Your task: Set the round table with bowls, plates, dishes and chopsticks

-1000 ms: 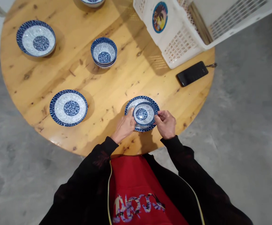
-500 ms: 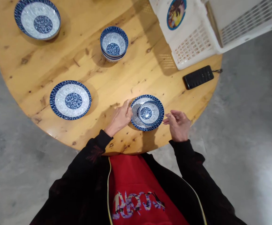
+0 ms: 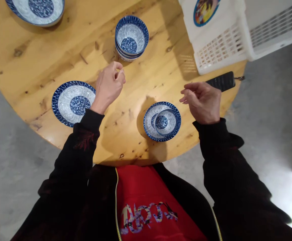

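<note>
Sitting off-centre in a round plate (image 3: pixel 146 124), the small dish (image 3: pixel 167 121) looks already placed; the stacked bowls (image 3: pixel 131 37), a wider plate (image 3: pixel 70 100) and a large bowl (image 3: pixel 39 10) stand separately on the counter (image 3: pixel 125 124). Nothing shows in the left hand (image 3: pixel 110 82), loosely curled near the bowls, or in the right hand (image 3: pixel 205 102), half-open and overlapping the phone (image 3: pixel 226 81) in view. Smooth, glazed blue-and-white rounds sit on knotty, shiny wood; the dish's depth is hard to judge from above

free tabletop (image 3: pixel 156 78) btwn hands (image 3: pixel 111 83), bowl stack (image 3: pixel 132 36) blocks fwd L, basket (image 3: pixel 220 53) & phone (image 3: pixel 223 81) fwd R
</note>
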{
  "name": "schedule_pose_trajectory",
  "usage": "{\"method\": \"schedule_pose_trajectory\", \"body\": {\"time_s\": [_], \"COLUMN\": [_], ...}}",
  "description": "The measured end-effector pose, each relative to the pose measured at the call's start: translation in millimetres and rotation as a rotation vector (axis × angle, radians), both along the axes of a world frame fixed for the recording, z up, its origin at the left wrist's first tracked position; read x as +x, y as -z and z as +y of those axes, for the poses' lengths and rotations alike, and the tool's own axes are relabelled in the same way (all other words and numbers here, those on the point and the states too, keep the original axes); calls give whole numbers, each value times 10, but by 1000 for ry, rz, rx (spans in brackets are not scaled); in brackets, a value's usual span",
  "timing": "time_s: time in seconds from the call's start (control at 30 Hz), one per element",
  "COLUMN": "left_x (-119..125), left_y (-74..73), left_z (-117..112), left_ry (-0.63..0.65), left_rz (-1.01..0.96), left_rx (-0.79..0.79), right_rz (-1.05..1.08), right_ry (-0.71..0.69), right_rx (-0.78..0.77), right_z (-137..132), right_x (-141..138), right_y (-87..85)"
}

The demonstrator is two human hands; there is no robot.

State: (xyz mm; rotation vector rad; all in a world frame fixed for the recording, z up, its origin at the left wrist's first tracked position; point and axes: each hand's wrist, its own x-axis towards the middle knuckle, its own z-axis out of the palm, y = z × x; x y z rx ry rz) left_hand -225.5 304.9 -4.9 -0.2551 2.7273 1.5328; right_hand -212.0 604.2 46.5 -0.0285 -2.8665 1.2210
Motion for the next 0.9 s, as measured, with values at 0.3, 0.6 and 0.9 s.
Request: {"method": "schedule_pose_trajectory", "body": {"time_s": [0.3, 0.6, 0.9], "left_x": [26, -639, -1150], "left_y": [134, 69, -25], "left_z": [-22, -351, -298], "left_ry": [-18, -160, -119], "left_rz": [-59, -19, -119], "left_rx": [108, -86, -312], "right_rz": [-66, -9, -121], "right_ry": [37, -126, -138], "right_rx": [89, -37, -66], "right_z": [306, -303, -1015], "right_x": [154, -671, -1640], "right_y": [219, 272, 674]}}
